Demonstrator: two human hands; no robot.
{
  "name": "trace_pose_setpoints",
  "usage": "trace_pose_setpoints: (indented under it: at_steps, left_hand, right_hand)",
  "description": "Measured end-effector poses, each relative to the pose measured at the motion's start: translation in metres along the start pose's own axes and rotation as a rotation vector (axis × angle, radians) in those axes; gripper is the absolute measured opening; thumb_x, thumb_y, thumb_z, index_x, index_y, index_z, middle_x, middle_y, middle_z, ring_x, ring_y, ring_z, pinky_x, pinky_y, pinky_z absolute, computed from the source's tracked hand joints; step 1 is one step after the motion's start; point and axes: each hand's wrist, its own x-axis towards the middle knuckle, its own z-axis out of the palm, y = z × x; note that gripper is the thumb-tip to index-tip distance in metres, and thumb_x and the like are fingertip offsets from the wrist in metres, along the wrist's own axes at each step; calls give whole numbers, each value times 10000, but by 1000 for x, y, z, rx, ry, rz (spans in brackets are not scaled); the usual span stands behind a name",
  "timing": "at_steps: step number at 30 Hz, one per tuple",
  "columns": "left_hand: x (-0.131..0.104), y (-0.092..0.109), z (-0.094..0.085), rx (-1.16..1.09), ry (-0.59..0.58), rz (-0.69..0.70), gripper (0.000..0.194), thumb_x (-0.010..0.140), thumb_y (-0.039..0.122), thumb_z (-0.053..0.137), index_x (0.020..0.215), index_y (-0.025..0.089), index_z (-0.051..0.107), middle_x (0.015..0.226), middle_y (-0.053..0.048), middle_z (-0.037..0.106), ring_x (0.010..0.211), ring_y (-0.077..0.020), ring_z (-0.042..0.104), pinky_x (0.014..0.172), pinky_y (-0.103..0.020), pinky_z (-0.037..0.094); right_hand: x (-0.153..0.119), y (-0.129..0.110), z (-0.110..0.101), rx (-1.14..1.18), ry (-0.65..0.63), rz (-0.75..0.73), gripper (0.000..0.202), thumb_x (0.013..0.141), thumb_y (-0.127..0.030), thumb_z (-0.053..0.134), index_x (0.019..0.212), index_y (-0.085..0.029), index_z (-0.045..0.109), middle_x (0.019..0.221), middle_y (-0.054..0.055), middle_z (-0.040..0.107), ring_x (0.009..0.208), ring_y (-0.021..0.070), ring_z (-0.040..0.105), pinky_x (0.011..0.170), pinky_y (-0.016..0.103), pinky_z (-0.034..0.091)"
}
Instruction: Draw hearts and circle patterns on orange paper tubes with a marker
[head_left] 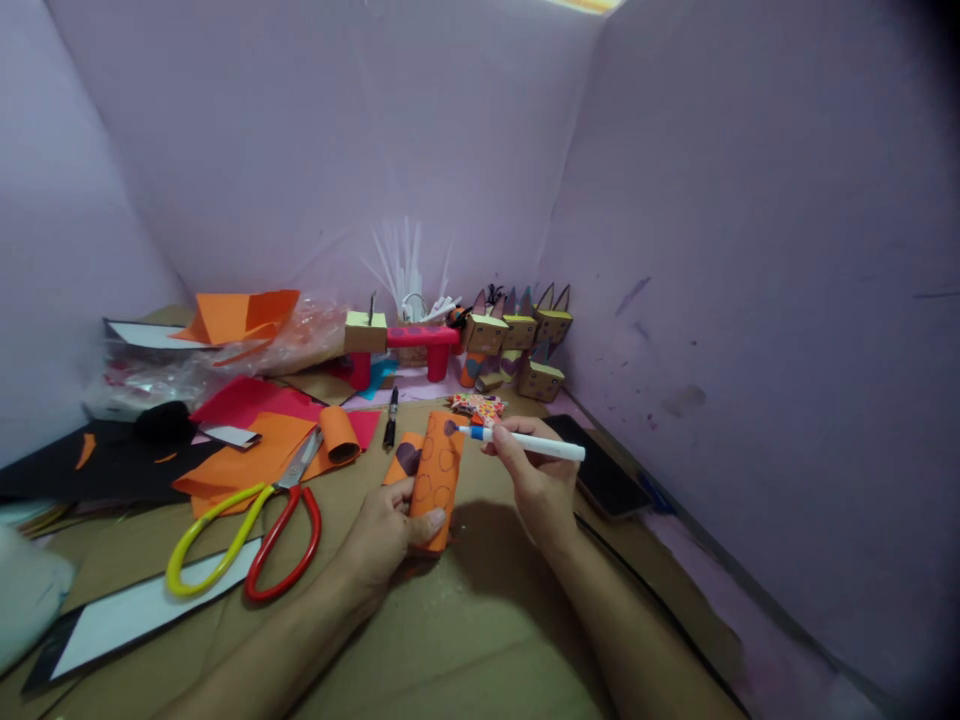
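Closed around an orange paper tube (433, 500), my left hand (386, 530) keeps it tilted above the cardboard, thumb on its front. Several circles are outlined on the tube, and one near its top is coloured dark. Behind it shows another orange piece with a dark heart (408, 458). My right hand (544, 490) pinches a white marker (536, 443) with a blue band. The marker's tip is at the dark circle, touching or nearly so. Left of my left hand lie scissors (289, 505) with one yellow and one red handle, blades partly over orange paper.
A small orange tube (339, 436) and a black pen (391, 418) lie beyond my left hand. Cardboard animal heads (487, 332) and a pink figure (424, 337) stand at the back. A dark phone (600, 468) lies by the right wall (750, 300). Plastic wrap (315, 335) sits back left.
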Motion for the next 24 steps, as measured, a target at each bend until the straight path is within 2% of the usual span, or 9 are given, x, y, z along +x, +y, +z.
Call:
trace_pose_setpoints:
  at_steps: [6,12,17,24]
  left_hand:
    - [-2,2,0,8,-7,3,375,483,234,759,808,120,613,653,-54,657,587,-204,618,542,-286,453]
    - [-1,1,0,-4,7,4,394,471,218,766,822,115,619,675,-54,663,605,-195,619,589,-296,466]
    - [-2,0,-1,20,2,-4,410,485,239,759,846,110,613,683,-69,670,605,-207,620,568,-298,459]
    - [-1,0,-1,-2,-2,11,369,490,218,763,813,113,616,696,-65,668,620,-206,623,604,-315,465]
  right_hand:
    - [1,-1,1,6,-4,6,94,744,-261,633,737,-168,623,605,-10,609,566,126,567,550,252,434]
    - [1,0,1,-24,-40,12,86,744,-249,628,722,-166,622,585,-14,602,547,119,555,536,245,421]
    - [1,-2,1,-20,1,13,94,746,-261,623,715,-172,618,590,-15,606,551,121,556,532,241,417]
    - [0,-2,1,-28,-19,8,98,749,-266,622,726,-171,619,583,-9,611,542,125,561,528,247,425]
